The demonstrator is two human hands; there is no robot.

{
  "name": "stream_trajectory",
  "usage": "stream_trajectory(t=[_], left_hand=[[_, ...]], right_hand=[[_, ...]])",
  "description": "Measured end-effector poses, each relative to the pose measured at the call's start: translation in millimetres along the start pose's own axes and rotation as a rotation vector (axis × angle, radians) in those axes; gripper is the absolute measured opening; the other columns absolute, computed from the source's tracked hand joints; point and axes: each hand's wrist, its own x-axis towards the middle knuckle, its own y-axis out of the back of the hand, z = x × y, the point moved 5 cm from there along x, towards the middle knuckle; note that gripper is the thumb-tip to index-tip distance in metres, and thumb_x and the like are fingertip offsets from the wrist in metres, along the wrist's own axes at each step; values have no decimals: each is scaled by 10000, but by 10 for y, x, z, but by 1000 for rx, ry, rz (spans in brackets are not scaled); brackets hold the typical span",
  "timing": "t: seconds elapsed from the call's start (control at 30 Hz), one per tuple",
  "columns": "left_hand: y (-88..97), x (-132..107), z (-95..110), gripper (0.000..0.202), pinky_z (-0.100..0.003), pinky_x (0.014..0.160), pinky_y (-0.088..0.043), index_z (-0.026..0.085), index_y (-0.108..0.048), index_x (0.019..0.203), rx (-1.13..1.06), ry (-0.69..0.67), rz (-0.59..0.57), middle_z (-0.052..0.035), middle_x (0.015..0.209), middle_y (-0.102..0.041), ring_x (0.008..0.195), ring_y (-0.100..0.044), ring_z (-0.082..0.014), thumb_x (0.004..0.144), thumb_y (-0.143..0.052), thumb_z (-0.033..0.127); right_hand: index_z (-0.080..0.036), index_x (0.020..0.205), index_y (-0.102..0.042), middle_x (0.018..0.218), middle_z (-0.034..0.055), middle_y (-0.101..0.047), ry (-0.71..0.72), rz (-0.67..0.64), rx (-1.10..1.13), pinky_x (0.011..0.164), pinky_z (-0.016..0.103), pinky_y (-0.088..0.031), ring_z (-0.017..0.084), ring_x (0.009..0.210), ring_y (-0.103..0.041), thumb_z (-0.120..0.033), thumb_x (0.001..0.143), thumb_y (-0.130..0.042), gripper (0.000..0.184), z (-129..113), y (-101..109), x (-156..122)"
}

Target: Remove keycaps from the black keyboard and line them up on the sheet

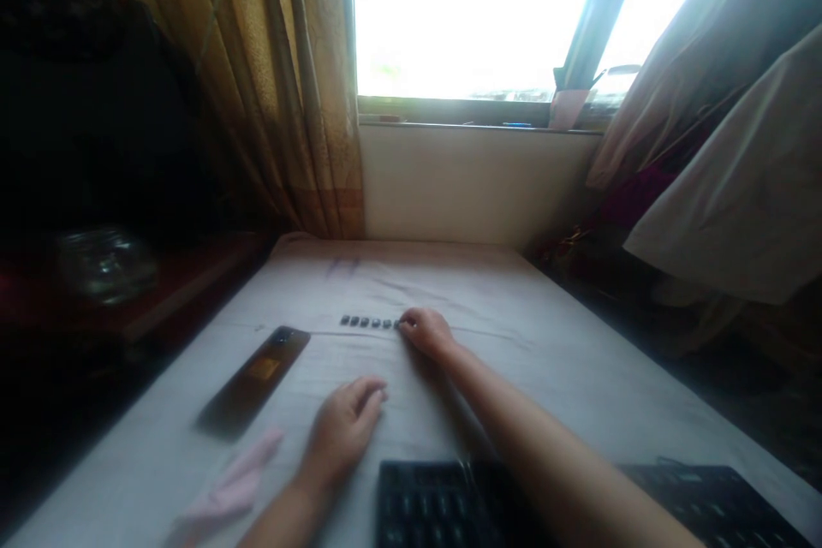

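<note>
My right hand (425, 331) reaches forward over the white cloth-covered table (527, 334), fingers curled in a pinch at the right end of a short row of several small dark keycaps (369, 322). What the fingertips hold is too small to make out. My left hand (343, 432) rests palm down on the cloth nearer me, fingers loosely together, holding nothing. A black keyboard (437, 505) lies at the near edge, partly under my right forearm.
A dark phone (255, 377) lies flat at the left of the cloth, and a pink cloth (231, 488) is near the left front corner. Curtains (288, 77) hang left of a bright window (475, 17). Hanging fabric (725, 163) and dark clutter flank the table.
</note>
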Motion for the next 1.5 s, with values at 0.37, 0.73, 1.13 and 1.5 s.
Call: stream_trajectory(t=[0.37, 0.73, 1.13, 1.5], left_hand=[[-16, 1, -21, 251, -321, 813, -515, 239, -701, 945, 18, 0, -14, -31, 876, -749, 869, -690, -210, 824, -492, 308], [-15, 10, -54, 270, -338, 808, -528, 234, -691, 953, 2, 11, -26, -28, 893, -755, 868, -698, -215, 824, -484, 352], [-40, 24, -84, 301, -338, 826, -516, 236, -673, 980, 35, 30, -80, -21, 900, -754, 891, -696, -220, 820, -482, 403], [-15, -8, -17, 296, -334, 827, -520, 223, -690, 954, 136, -23, -31, -42, 930, -753, 924, -692, -227, 835, -468, 379]], right_hand=[[-245, 1045, -710, 1012, 45, -733, -6, 9, -40, 780, 249, -445, 191, 949, -653, -272, 838, -561, 257, 2, -40, 11], [-209, 1065, -701, 1015, 64, -732, 93, -52, -116, 784, 266, -460, 206, 942, -661, -210, 830, -548, 280, 81, 155, -210], [-299, 1127, -671, 1058, 41, -691, 563, -223, -194, 737, 264, -468, 171, 858, -655, -79, 867, -461, 400, 27, 641, -1731], [-173, 788, -647, 970, 68, -649, 789, -113, -454, 634, 272, -449, 176, 784, -586, -141, 863, -573, 110, -70, 565, -2071]])
